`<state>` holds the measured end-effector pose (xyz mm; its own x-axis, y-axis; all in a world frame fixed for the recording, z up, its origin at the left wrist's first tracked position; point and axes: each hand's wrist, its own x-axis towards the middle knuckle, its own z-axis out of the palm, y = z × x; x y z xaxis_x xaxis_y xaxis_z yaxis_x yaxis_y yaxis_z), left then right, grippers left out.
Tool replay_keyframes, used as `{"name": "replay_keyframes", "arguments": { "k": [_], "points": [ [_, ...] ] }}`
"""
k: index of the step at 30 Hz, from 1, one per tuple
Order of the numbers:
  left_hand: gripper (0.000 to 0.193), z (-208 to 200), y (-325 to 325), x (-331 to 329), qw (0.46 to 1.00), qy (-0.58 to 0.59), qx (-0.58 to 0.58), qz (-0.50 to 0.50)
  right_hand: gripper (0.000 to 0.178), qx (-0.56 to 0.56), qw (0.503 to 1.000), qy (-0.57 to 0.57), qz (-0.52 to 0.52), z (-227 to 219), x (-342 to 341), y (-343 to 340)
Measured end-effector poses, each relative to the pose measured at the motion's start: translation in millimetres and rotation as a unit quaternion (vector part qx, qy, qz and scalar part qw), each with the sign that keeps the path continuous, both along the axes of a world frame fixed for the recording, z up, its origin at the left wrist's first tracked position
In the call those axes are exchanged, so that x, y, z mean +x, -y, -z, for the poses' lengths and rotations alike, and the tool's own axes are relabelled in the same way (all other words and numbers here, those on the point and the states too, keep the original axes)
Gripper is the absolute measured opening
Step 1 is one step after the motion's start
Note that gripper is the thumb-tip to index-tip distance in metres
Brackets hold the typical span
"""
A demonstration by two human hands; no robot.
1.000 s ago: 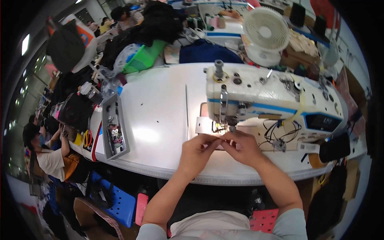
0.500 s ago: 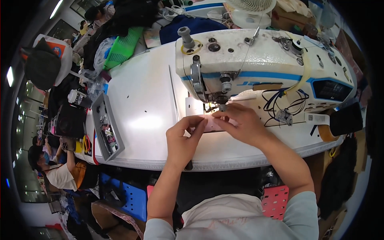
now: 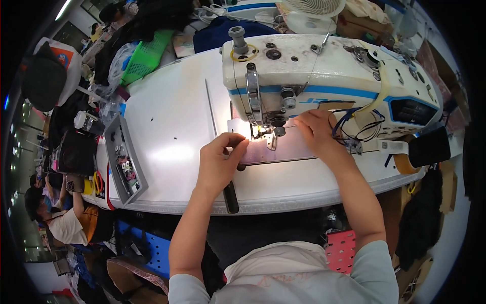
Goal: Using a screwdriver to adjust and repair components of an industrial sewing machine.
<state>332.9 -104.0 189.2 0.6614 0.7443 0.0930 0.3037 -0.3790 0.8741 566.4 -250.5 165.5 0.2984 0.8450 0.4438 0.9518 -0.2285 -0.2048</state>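
Note:
Both hands are at the needle area of a white and blue sewing machine [image 3: 309, 66]. My left hand [image 3: 221, 159] is left of the lit needle and presser foot [image 3: 272, 142]. Its thumb and forefinger are pinched together, and anything between them is too small to make out. Right of the foot, under the machine's arm, is my right hand [image 3: 321, 133], its fingertips close to the machine head's lower edge. Those fingers are drawn together, with the thumb largely hidden; what they hold is unclear. Between the hands lies the pinkish, shiny machine bed [image 3: 258, 154].
A grey tray [image 3: 132, 185] of small parts sits on the left of the white table [image 3: 172, 116]. Dark cables [image 3: 367, 124] loop right of my right hand. A dark bar [image 3: 231, 197] lies by the front edge. A co-worker [image 3: 63, 225] sits far left.
My hands have moved apart. The right went right and up, under the machine's arm; the left shifted slightly left. The presser foot and bed between them now show. The whole view shifted a little.

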Motion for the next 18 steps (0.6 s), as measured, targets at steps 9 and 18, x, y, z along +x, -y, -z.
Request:
{"name": "replay_keyframes", "arguments": {
  "k": [9,18],
  "points": [
    [0.013,10,-15,11,0.997,-0.018,0.063,0.041,0.021,0.029,0.910,0.398,0.114,-4,14,-2],
    [0.014,17,-20,11,0.998,-0.005,0.056,0.014,0.043,-0.023,0.980,-0.154,-0.121,-10,-30,-7]
  ]
}}
